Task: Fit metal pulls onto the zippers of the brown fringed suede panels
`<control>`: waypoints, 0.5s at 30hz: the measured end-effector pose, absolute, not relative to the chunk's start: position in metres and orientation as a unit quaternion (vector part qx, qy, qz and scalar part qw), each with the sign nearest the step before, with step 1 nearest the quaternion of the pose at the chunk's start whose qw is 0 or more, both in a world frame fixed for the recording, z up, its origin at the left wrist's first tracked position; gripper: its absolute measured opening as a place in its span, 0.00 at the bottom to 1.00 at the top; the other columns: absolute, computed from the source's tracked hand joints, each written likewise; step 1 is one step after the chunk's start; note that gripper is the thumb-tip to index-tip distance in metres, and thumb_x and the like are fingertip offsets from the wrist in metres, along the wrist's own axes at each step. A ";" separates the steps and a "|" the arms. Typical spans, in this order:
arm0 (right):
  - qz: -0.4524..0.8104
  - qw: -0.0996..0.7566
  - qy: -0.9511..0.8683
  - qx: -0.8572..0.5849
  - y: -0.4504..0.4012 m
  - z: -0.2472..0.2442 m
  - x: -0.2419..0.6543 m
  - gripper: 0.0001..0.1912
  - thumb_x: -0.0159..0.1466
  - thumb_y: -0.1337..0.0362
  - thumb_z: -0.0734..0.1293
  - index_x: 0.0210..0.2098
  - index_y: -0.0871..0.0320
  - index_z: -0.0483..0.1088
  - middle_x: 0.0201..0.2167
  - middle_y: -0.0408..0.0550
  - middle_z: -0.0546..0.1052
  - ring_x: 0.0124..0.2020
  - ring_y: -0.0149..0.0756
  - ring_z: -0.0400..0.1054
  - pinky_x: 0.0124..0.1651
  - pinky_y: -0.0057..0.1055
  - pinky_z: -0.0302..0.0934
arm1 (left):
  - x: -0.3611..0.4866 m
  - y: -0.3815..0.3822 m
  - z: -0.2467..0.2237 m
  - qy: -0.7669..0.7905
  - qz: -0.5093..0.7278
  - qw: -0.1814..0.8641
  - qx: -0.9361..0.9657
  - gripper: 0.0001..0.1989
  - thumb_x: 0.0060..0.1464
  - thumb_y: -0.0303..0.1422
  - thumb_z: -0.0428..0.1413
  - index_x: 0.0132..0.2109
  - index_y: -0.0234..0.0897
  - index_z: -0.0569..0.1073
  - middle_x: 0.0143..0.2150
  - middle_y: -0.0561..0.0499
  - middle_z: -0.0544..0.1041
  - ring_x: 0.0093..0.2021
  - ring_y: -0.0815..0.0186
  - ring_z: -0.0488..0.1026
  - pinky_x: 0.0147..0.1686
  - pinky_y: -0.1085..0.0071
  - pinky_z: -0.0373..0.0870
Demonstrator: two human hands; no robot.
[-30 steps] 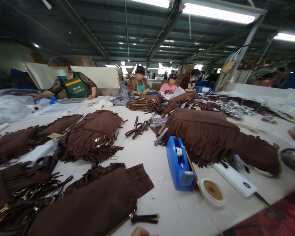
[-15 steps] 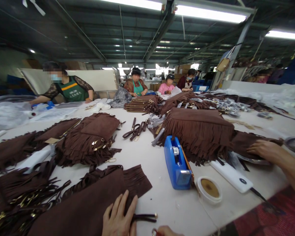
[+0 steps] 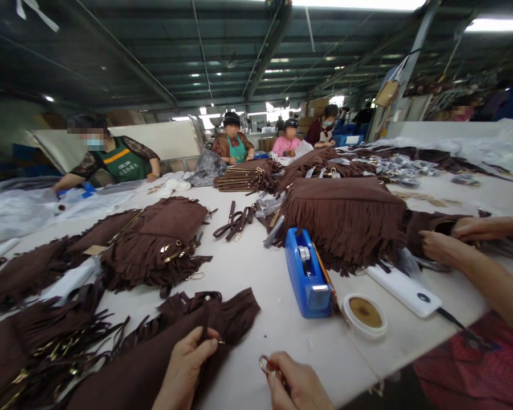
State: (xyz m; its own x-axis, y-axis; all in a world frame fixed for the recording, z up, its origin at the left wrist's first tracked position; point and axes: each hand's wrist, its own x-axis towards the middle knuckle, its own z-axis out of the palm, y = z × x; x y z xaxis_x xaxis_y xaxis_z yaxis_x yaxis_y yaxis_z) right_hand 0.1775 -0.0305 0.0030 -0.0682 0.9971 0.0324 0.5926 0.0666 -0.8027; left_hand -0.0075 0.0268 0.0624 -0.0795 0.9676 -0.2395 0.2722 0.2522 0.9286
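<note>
A dark brown fringed suede bag (image 3: 154,353) lies at the bottom left of the table. Over it, my left hand (image 3: 192,361) pinches a thin brown strap between thumb and fingers, with a bit of metal at the fingertips. To the right, above the bare table, my right hand (image 3: 297,381) is closed on a gold metal clasp (image 3: 264,364), whose ring sticks out past the fingers. The hands are apart. Part of what the right hand holds is hidden by its fingers.
A blue tape dispenser (image 3: 308,279), a round white tub (image 3: 365,316) and a white power bank (image 3: 404,290) sit right of centre. Behind are fringed bag piles (image 3: 344,219) and loose straps (image 3: 235,222). A neighbour's hands (image 3: 444,247) work at right; several people work beyond.
My left hand has gone from lying spread on the bag to pinching the strap, lifting it. My right hand has come further into view with the clasp. The neighbour's second hand has appeared.
</note>
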 end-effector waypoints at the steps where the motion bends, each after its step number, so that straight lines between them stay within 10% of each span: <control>1: 0.309 0.315 -0.673 -0.594 -0.024 0.009 0.172 0.12 0.60 0.62 0.54 0.33 0.57 0.68 0.20 0.43 0.74 0.19 0.30 0.63 0.23 0.26 0.46 | -0.008 0.023 0.064 0.626 0.389 0.510 0.444 0.09 0.40 0.37 0.56 0.29 0.37 0.69 0.22 0.58 0.70 0.25 0.69 0.65 0.27 0.75 0.60; 15: 0.058 0.221 -0.780 -0.582 0.010 0.011 0.119 0.03 0.56 0.70 0.61 0.29 0.56 0.63 0.24 0.44 0.74 0.24 0.37 0.70 0.23 0.30 0.48 | -0.010 0.015 0.033 0.607 0.408 0.504 0.458 0.12 0.39 0.38 0.58 0.31 0.36 0.70 0.26 0.55 0.74 0.29 0.66 0.69 0.32 0.72 0.64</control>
State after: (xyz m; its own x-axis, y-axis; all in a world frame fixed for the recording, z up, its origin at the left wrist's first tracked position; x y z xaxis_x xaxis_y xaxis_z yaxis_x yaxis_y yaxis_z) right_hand 0.1190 0.0104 0.0106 -0.2238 0.9343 0.2775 0.8825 0.3150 -0.3491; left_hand -0.0101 0.0149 0.0325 -0.0710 0.9685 -0.2385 0.1454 0.2466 0.9581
